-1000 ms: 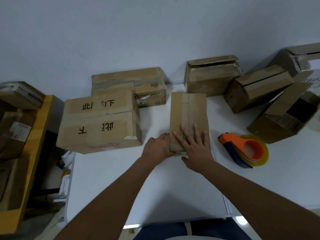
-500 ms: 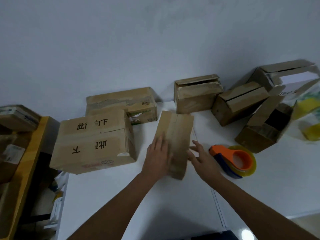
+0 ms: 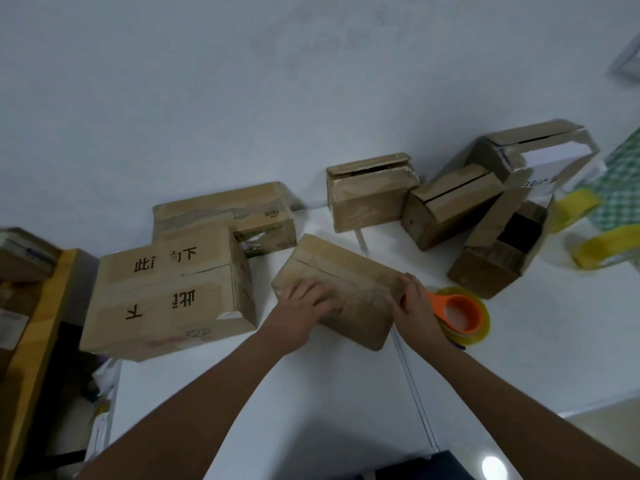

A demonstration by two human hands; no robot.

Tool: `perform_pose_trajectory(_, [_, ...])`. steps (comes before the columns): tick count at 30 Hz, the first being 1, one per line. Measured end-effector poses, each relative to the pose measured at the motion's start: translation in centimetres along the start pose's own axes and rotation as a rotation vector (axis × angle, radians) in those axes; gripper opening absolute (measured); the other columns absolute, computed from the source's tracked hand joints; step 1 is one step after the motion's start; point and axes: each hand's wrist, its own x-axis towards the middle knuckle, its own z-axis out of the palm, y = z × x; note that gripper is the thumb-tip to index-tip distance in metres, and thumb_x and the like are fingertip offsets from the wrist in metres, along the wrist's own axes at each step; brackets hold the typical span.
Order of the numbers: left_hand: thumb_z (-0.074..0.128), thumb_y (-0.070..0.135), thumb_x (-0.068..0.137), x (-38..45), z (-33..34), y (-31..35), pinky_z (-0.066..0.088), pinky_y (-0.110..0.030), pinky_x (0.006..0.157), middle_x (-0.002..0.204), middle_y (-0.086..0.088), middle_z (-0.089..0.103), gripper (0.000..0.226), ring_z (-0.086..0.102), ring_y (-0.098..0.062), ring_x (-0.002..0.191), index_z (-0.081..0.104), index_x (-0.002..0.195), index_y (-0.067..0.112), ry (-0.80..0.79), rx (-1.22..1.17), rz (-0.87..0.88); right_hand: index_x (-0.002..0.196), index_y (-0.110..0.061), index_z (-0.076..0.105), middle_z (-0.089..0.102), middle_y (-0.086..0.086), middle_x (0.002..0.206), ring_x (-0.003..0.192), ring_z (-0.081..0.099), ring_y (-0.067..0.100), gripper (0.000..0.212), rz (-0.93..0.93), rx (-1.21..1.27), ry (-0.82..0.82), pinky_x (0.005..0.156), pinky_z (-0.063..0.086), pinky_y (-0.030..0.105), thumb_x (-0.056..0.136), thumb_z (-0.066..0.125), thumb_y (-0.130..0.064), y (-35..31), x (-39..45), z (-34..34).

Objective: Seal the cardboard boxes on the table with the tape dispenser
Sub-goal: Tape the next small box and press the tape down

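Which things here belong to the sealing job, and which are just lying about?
Job:
- small box, held by left hand and right hand
- tape dispenser
- open box
- table

Lying about:
- yellow-handled bag
- wooden shelf

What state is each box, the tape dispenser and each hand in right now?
Box in hands: flaps closed, turned askew.
Left hand: flat on that box.
Right hand: gripping its right end.
Tape dispenser: lying on the table, untouched.
Printed box: closed.
Rightmost front box: flaps open.
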Motion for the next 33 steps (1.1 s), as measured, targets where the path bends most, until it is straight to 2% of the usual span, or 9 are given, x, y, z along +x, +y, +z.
perform_pose_trajectory(4, [0.046,0.018,0.098,-0.6,1.3,1.4,0.032,-0.038,0.105,0.151,0.008,0.037,0.041,0.033,-0.019,0.138,0.047,0.138,0.028,0.122,-0.17,-0.102,0.148,-0.013,0.033,0.033,0.005,0.152,0.139,0.033,0.02,0.054,0.026,0.024,-0.026,0.114,0.027,0.031,0.101,0.049,-0.033,0.4,0.6,0.2])
perform_pose_trajectory(8, [0.04,0.037,0.103,-0.9,2.0,1.0,0.026,-0.041,0.117,0.152,0.008,0.037,0.039,0.025,-0.015,0.146,0.045,0.14,0.025,0.098,-0.199,-0.103,0.151,-0.013,0.024,0.027,0.008,0.156,0.143,0.028,0.025,0.06,0.071,0.082,-0.006,0.112,0.025,0.033,0.1,0.048,-0.035,0.5,0.8,-0.3])
perform_pose_trajectory(12, [0.033,0.044,0.104,-1.1,1.7,0.4,0.012,-0.043,0.123,0.151,0.004,0.037,0.046,0.023,-0.015,0.147,0.039,0.146,0.026,0.046,-0.17,-0.149,0.151,-0.012,0.027,0.041,0.01,0.145,0.127,0.047,0.022,0.058,0.135,0.085,-0.053,0.105,0.038,0.035,0.101,0.045,-0.037,0.2,1.3,-0.9])
perform_pose_trajectory(15, [0.025,0.059,0.1,-1.2,0.9,-0.4,0.011,-0.047,0.123,0.146,-0.001,0.036,0.059,0.03,-0.02,0.142,0.034,0.149,0.028,0.055,-0.134,-0.293,0.143,-0.014,0.042,0.058,0.003,0.123,0.1,0.06,0.011,0.047,0.117,0.073,-0.106,0.08,0.048,0.023,0.101,0.045,-0.036,0.2,-0.1,0.2])
perform_pose_trajectory(20, [0.025,0.09,0.076,-2.0,1.8,0.9,-0.009,-0.049,0.12,0.164,-0.009,-0.009,0.105,-0.012,-0.031,0.151,-0.001,0.157,0.029,-0.097,-0.073,-0.205,0.13,-0.017,0.056,0.064,-0.004,0.105,0.093,0.061,0.006,0.033,0.141,0.108,-0.088,0.075,0.046,0.017,0.1,0.05,-0.029,2.0,-2.3,1.0])
perform_pose_trajectory(23, [0.04,0.084,0.08,-1.7,2.6,1.5,-0.012,-0.044,0.12,0.158,-0.008,-0.031,0.108,-0.029,-0.028,0.147,-0.011,0.156,0.027,-0.13,-0.135,-0.22,0.124,-0.012,0.059,0.063,-0.001,0.1,0.084,0.058,0.007,0.027,0.092,-0.03,0.051,0.071,0.043,0.016,0.098,0.054,-0.013,4.0,-2.6,-0.9])
perform_pose_trajectory(26, [0.051,0.069,0.087,-0.9,1.7,1.4,-0.003,-0.038,0.123,0.159,-0.004,-0.029,0.104,-0.024,-0.021,0.148,-0.01,0.157,0.023,-0.126,-0.182,-0.176,0.125,-0.003,0.054,0.055,0.015,0.117,0.104,0.055,0.027,0.034,0.146,-0.23,0.146,0.085,0.047,0.035,0.093,0.06,-0.01,6.4,-2.4,-3.1])
perform_pose_trajectory(30, [0.053,0.045,0.098,-0.7,2.0,2.2,0.016,-0.035,0.123,0.166,-0.002,-0.007,0.081,0.0,-0.019,0.152,0.007,0.159,0.016,0.025,-0.273,-0.165,0.137,-0.005,0.041,0.052,0.017,0.126,0.106,0.057,0.034,0.05,0.245,-0.291,0.021,0.084,0.049,0.042,0.094,0.06,-0.024,7.8,-2.2,-3.9])
perform_pose_trajectory(33, [0.043,0.041,0.103,-1.1,2.8,3.0,0.01,-0.039,0.124,0.165,0.001,-0.006,0.069,-0.01,-0.015,0.151,0.008,0.158,0.019,0.04,-0.23,-0.188,0.138,-0.007,0.034,0.053,0.016,0.124,0.103,0.059,0.034,0.057,0.237,-0.37,-0.076,0.083,0.051,0.043,0.094,0.06,-0.032,8.1,-1.8,-3.8])
